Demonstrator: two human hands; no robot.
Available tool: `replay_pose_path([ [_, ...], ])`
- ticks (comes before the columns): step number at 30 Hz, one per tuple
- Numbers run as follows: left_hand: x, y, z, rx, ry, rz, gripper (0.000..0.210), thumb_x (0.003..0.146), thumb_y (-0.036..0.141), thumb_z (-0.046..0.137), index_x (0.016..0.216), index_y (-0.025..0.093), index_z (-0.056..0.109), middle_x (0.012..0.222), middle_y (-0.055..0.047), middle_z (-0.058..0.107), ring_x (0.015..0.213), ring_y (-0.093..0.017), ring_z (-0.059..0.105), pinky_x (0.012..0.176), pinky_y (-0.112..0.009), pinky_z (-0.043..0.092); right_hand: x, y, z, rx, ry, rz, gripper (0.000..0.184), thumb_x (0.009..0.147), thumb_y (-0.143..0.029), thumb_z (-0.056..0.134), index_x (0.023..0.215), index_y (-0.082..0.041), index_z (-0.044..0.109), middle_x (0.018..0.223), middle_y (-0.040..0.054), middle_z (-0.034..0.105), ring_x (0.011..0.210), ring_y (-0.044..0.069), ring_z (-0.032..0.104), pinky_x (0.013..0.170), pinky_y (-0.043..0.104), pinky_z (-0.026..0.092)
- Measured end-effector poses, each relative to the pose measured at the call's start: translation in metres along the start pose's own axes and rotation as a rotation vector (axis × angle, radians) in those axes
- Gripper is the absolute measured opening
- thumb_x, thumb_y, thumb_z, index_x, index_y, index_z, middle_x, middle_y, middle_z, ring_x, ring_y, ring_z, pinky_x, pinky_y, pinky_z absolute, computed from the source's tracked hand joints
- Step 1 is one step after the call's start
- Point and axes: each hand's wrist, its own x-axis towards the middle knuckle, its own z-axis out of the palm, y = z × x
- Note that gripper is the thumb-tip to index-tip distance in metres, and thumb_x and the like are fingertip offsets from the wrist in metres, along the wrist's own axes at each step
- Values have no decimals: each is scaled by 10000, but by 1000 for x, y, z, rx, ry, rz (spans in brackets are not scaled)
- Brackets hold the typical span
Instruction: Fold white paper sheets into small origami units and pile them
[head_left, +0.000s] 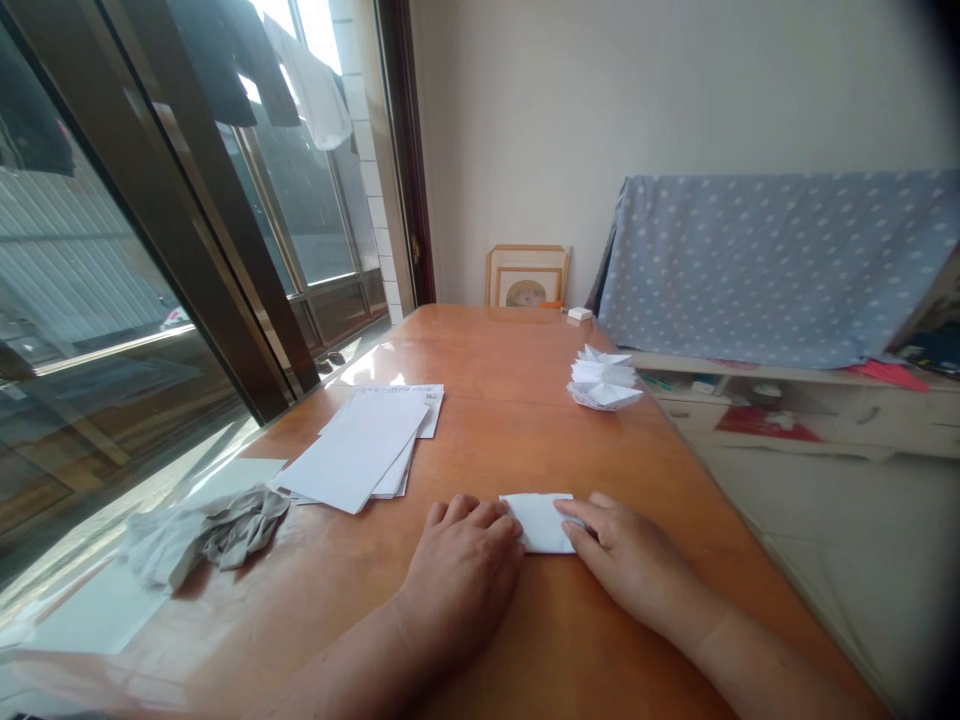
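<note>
Two forearms (356, 650) reach over the table (502, 410) from seven and five o'clock. Between the hands lies folded paper (538, 524): left hand (469, 555) touches its nine o'clock end, fingers bunched, grip impossible to tell; right hand (622, 548) rests parted thumb and forefinger at three. Loose sheets (360, 440) lie at ten.

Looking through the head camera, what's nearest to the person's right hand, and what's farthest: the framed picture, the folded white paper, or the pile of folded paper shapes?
From the right hand:
1. Folded white paper: touching its fingers, on its left.
2. Pile of folded paper shapes: ahead, farther up the table.
3. Framed picture: beyond the table's far end.
</note>
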Motion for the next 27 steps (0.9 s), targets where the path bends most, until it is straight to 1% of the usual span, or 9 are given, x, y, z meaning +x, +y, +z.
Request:
replay_pose_path([
  [4,6,-4,-2,-67,-1,-27,243,987,303,427,1044,309,664,1127,-8,678,1029,-252,544,879,-414,416,-3,-3,-3,-72,0,2,392,963,-367,456,1295,-333,662,970,51,661,888,211,646,722,291,428],
  [9,11,-12,2,-130,4,-46,239,959,271,456,985,302,692,1108,3,680,1008,-233,546,928,-401,419,-8,-8,-8,-148,-2,13,381,977,-379,447,1299,-362,651,945,49,641,873,212,633,675,290,391],
  [15,18,-22,10,-185,4,-69,272,951,292,460,956,297,732,1128,-8,671,1001,-223,560,975,-404,416,-10,-10,-11,-184,-12,14,376,982,-379,454,1309,-369,639,966,54,634,917,217,622,680,288,381],
  [18,21,-24,13,-207,4,-88,276,956,371,483,940,284,744,1120,-17,670,995,-221,573,1003,-409,409,-11,-11,-12,-203,-15,13,370,987,-385,448,1300,-368,643,983,56,635,911,219,621,667,292,372],
  [21,23,-24,16,-208,24,-107,271,944,427,517,935,282,747,1120,-26,668,993,-224,580,995,-410,418,-12,-12,-13,-224,-12,7,372,991,-395,434,1300,-372,639,991,58,635,888,219,617,645,294,355],
  [24,22,-23,18,-201,44,-105,209,919,406,569,930,288,741,1124,-15,666,1001,-224,575,982,-404,425,-13,-13,-13,-243,-4,0,374,994,-398,425,1304,-372,632,977,60,629,889,224,613,644,298,347],
  [27,21,-22,17,-193,35,-91,163,896,386,604,930,291,732,1132,-4,662,1010,-225,568,987,-407,421,-14,-13,-12,-254,1,-8,375,996,-397,423,1310,-365,625,975,63,624,895,229,612,653,304,349],
])
